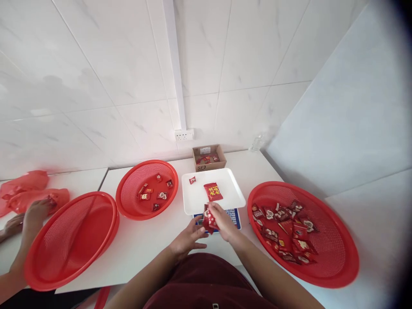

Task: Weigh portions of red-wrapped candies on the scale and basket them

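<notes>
My right hand [224,221] is closed on red snack packets [210,219], held above the front edge of a scale; how many there are I cannot tell. Just to the left, my left hand [189,237] has its fingers apart near those packets. Behind both hands is the scale's white tray [193,199], carrying a larger red packet with yellow lettering [213,192] and a small red packet [192,180]. The scale's blue keypad [237,219] shows partly beneath the tray, the rest hidden by my hands.
At right stands a red basket [341,240] with many packets; another red basket [120,193] at left holds several. A third red basket [32,266] is nearer left. A cardboard box [210,165] sits behind the tray. Far left, another person's hands [35,214] touch red bags [25,193].
</notes>
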### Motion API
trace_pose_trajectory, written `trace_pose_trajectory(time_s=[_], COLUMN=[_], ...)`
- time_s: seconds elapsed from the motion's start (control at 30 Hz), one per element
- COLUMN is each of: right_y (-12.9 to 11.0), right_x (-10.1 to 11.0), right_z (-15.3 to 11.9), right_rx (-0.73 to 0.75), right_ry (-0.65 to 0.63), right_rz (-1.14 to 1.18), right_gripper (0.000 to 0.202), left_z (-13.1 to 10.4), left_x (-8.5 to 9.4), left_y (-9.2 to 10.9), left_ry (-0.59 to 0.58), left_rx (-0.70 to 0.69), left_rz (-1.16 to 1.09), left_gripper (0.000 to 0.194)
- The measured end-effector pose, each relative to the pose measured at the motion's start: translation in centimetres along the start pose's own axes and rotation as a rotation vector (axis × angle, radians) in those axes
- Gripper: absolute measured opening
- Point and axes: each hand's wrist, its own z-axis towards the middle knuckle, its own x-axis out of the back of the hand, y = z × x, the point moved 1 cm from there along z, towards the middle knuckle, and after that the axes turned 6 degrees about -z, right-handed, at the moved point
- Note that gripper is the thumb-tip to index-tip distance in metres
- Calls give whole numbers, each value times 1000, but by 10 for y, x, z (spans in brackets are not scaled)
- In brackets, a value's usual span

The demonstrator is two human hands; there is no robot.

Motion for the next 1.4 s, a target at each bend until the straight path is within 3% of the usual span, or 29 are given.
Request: trace_pose_trajectory(time_s=[0.13, 0.3, 0.5, 0.9, 1.13, 1.4], right_y=[3, 7, 22, 35, 35, 38], right_x=[-18, -4, 13, 19, 24, 49], right_z=[-22, -31, -42, -38, -35, -13], right_rx=[209, 263, 138, 79, -73, -105], right_ry=[-33, -124, -128, -44, 6, 212], right_rz=[-193, -340, -313, -199, -26, 55], right_gripper=[41, 40, 22, 29, 37, 31], left_z=[8, 13, 8, 8, 9, -4], left_x=[-12, -7, -4, -5, 7, 31], left_y=[1, -3, -7, -6, -12, -3], left_ry=[-62, 12, -3, 19, 74, 252], left_rx=[45, 89, 136, 174, 167, 107], left_rz=[-250, -239, -72, -11, 12, -74], left_gripper=[56, 44, 51, 54, 44, 35])
